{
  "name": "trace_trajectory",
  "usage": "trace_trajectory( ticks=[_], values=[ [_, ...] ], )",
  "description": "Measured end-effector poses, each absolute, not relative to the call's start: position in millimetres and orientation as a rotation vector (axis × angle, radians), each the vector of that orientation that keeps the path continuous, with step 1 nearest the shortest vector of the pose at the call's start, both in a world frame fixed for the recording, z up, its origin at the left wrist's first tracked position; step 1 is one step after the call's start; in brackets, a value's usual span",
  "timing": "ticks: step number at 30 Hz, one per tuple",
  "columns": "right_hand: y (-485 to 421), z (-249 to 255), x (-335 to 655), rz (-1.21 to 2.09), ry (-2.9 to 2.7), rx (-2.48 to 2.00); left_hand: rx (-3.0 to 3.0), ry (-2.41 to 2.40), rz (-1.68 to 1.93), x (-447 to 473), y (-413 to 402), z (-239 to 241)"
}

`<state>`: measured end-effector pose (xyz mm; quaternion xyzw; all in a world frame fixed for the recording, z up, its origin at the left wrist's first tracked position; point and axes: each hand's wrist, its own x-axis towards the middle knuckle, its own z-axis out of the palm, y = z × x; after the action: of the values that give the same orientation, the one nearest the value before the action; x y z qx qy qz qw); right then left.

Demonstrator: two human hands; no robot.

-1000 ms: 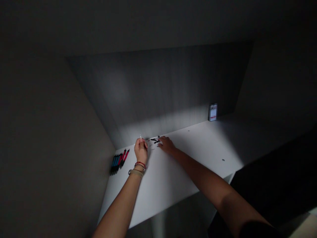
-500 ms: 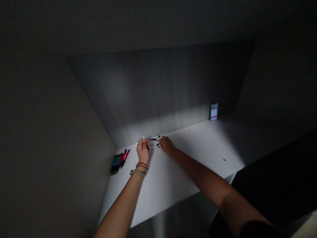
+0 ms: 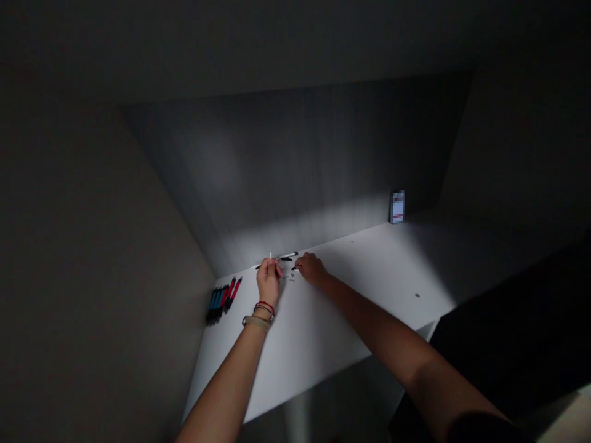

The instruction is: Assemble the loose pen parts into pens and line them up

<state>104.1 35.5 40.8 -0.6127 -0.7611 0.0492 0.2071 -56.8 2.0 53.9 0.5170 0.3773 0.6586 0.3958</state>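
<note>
My left hand (image 3: 268,279) is closed round a thin white stick-like part (image 3: 270,255) that pokes up above the fingers, near the back of a white desk (image 3: 323,326). My right hand (image 3: 312,269) rests on the desk just to the right, fingers curled over small black pen parts (image 3: 290,257); a small dark piece shows at its fingertips. Tiny loose bits lie between the two hands. Bracelets circle my left wrist.
A row of several finished pens (image 3: 223,299), blue and red with black ends, lies at the desk's left edge. A small box (image 3: 398,207) stands at the back right against the wall. Dark walls close in on the left and behind.
My left hand has shifted slightly to the right, toward the right hand, carrying the white part. My right hand stays over the black pieces with little movement.
</note>
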Motion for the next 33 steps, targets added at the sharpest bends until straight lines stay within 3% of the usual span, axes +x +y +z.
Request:
trace_trajectory(
  ticks=[15, 26, 33],
  values=[
    [43.1, 42.6, 108.4, 0.329, -1.928, -1.489, 1.182, 0.982, 1.434, -56.4, 9.0, 44.0],
    [45.2, 46.8, 110.2, 1.378, -1.059, -0.786, 1.385, 0.961, 1.220, -49.3, 6.9, 37.7],
    [46.5, 43.0, 104.4, 1.537, -0.973, -0.592, 1.397, 0.956, 1.221, -49.9, 6.8, 35.6]
  ],
)
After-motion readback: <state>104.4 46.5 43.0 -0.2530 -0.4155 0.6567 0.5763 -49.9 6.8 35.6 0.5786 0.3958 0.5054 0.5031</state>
